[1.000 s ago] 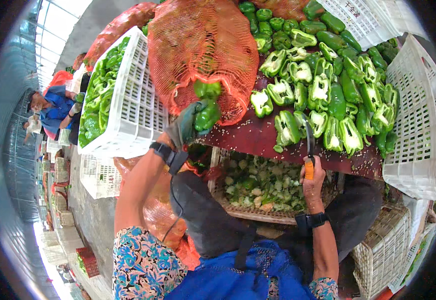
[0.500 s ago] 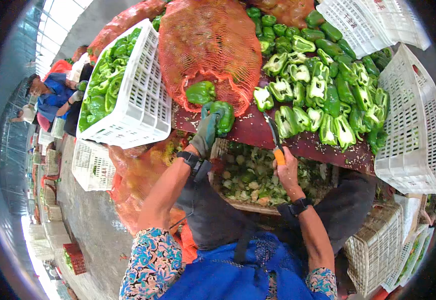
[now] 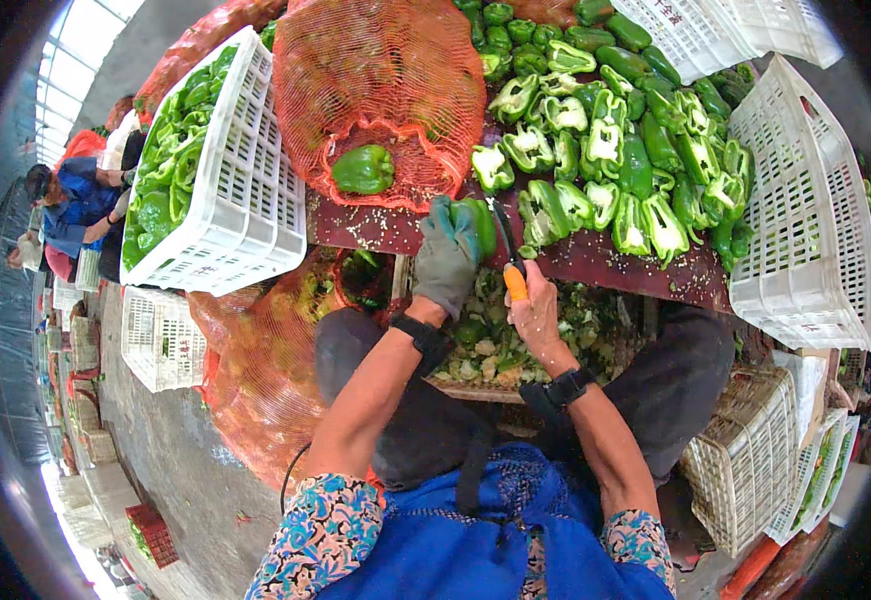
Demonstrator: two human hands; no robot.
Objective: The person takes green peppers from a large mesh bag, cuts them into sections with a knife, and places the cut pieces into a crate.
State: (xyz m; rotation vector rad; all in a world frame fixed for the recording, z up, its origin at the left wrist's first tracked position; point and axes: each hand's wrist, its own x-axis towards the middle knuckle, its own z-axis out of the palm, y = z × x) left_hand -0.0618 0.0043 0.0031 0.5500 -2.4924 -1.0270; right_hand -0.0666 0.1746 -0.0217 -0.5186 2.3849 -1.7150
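Note:
My left hand, in a grey-green glove, is closed around a green bell pepper over the front edge of the dark red board. Beside it, my bare right hand grips a knife by its orange handle. The dark blade points away from me and stands close against the pepper's right side; whether it touches cannot be made out. Another whole pepper lies in the mouth of an orange mesh sack. Halved peppers with pale insides are heaped to the right on the board.
A white crate of cut peppers stands at left, another white crate at right. Below the board, a bin between my knees holds pepper cores and scraps. A full mesh sack leans by my left leg. A co-worker sits far left.
My left hand has brought the pepper from the sack's mouth rightward and nearer to the knife. My right hand and the knife have shifted slightly left. The whole view has shifted too.

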